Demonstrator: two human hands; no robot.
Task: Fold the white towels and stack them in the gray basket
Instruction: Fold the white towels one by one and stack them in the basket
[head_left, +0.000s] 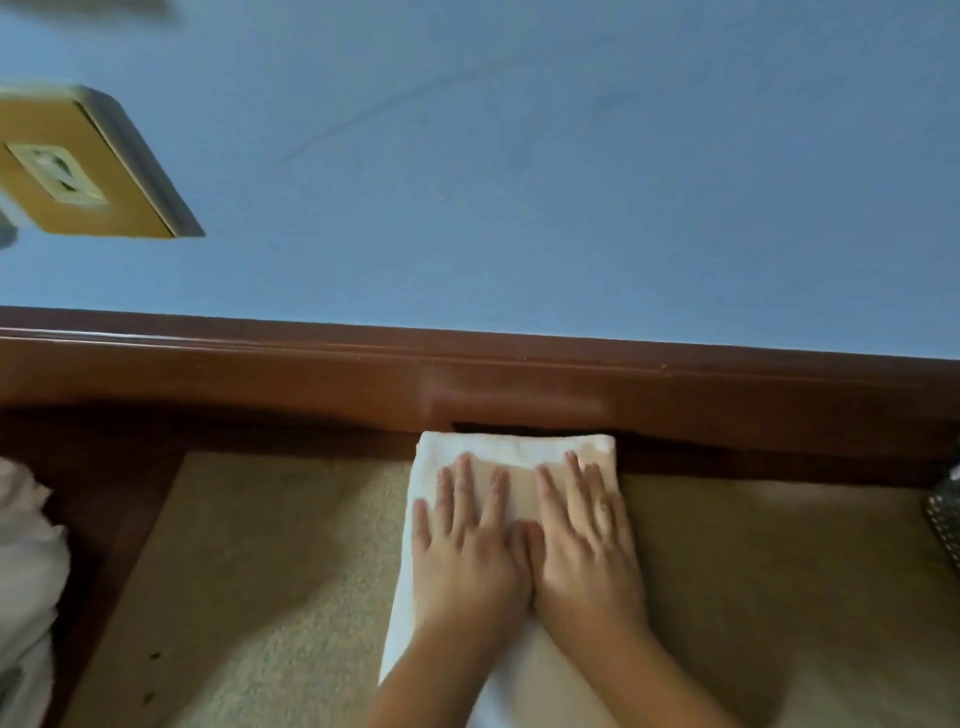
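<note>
A white towel (511, 451), folded into a long narrow strip, lies on the tan carpet (270, 561) with its far end near the wooden skirting. My left hand (465, 540) and my right hand (582, 535) lie side by side on it, palms down and fingers straight, pressing it flat. More white cloth (26, 571) bunches at the left edge of the view. A grey perforated object (946, 514), perhaps the basket, shows only as a sliver at the right edge.
A dark wooden skirting board (467, 374) runs across the view below a blue wall (519, 182). A wooden panel with a power socket (57, 174) is fixed to the wall at upper left. A dark wood strip (104, 545) borders the carpet on the left.
</note>
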